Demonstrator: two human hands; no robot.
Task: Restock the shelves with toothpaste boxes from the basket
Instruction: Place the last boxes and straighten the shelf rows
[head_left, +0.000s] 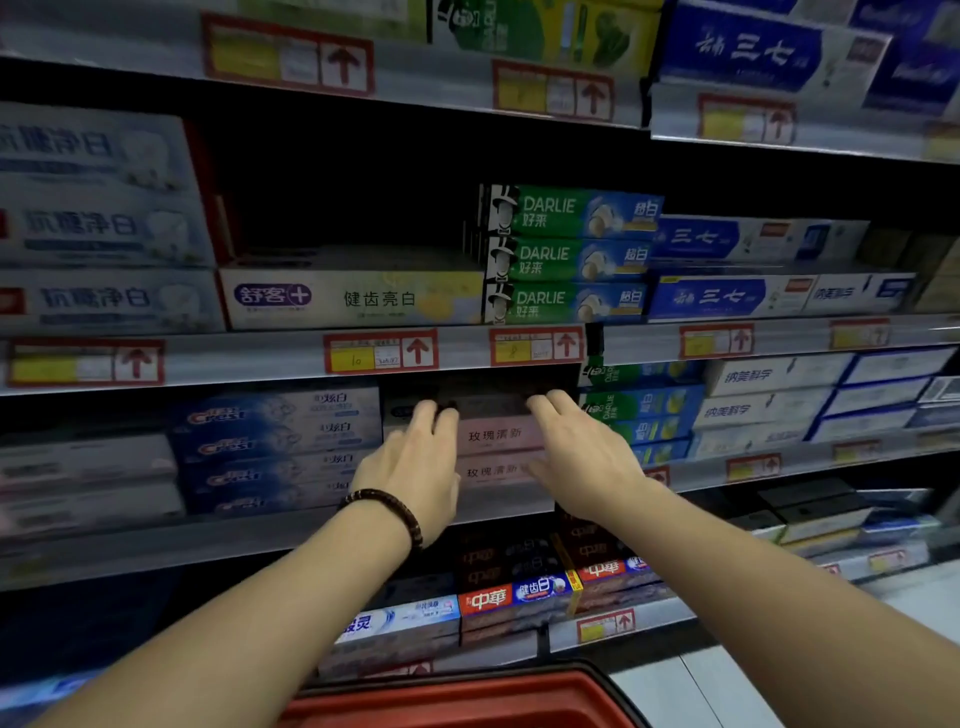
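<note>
Head view: squaring the pink toothpaste boxes (496, 436).
Left hand (410, 462) and right hand (582, 457), fingers straight, holding nothing, flank the stack between them (apparently nudging it flush).

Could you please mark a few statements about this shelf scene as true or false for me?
1. Both the left hand and the right hand touch the pink boxes. True.
2. The bead bracelet is on the right wrist. False: it is on the left wrist.
3. The green Darlie boxes sit one shelf above the hands. True.
4. The basket is blue. False: it is red.
</note>
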